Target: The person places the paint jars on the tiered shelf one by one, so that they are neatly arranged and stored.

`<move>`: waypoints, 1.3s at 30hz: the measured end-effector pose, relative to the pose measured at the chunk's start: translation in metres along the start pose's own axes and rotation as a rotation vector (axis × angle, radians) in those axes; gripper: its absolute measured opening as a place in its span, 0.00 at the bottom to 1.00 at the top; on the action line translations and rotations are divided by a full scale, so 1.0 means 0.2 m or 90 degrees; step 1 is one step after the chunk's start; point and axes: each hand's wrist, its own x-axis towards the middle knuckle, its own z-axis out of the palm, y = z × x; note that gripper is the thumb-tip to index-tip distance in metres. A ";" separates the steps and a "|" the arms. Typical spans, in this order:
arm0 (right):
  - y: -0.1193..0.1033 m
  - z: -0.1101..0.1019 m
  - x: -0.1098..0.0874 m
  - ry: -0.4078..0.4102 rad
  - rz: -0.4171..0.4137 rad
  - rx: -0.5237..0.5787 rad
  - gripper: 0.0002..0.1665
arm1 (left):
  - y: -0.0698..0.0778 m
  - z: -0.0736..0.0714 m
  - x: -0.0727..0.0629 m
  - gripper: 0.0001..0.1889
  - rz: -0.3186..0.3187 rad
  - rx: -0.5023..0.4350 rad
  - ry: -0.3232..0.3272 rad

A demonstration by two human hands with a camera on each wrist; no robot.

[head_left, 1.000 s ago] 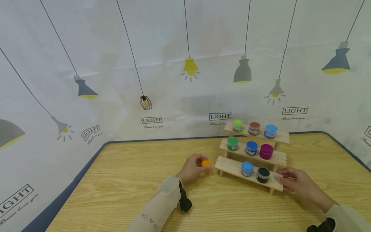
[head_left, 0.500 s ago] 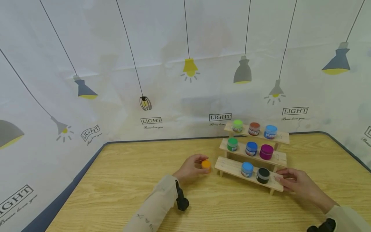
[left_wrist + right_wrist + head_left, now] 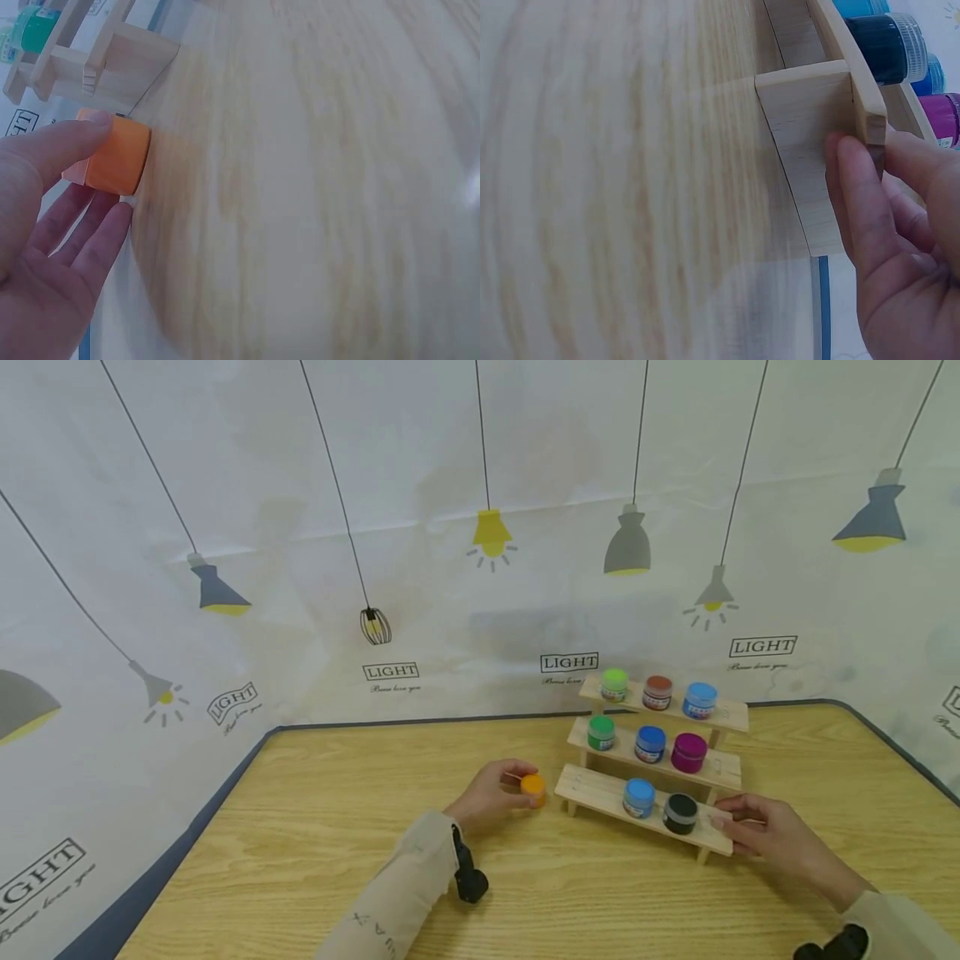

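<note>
My left hand (image 3: 491,795) holds a small orange paint jar (image 3: 533,788) between thumb and fingers, just left of a three-step wooden display stand (image 3: 592,787). In the left wrist view the thumb lies on one side of the jar (image 3: 124,154); some fingertips are hidden behind it. The jar appears to stand on the table. At the stand's lower right end, my right hand (image 3: 780,837) pinches the bottom step, with the thumb on one face and fingers on the other, as the right wrist view shows. A black jar (image 3: 680,814) and a light blue jar (image 3: 639,798) sit on that step.
The middle step carries a green jar (image 3: 601,732), a blue jar (image 3: 650,744) and a purple jar (image 3: 688,752). On the top step are a lime jar (image 3: 614,685), a brown jar (image 3: 657,692) and a light blue one. Behind the wooden table (image 3: 337,827) hangs a lamp-printed sheet (image 3: 435,593).
My left hand and wrist have shifted slightly left, and more of the orange jar shows between thumb and fingers. My right hand and the stand have stayed in place.
</note>
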 end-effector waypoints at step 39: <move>-0.02 0.01 -0.01 0.006 0.002 -0.002 0.25 | 0.07 0.01 -0.07 0.19 0.044 -0.022 0.063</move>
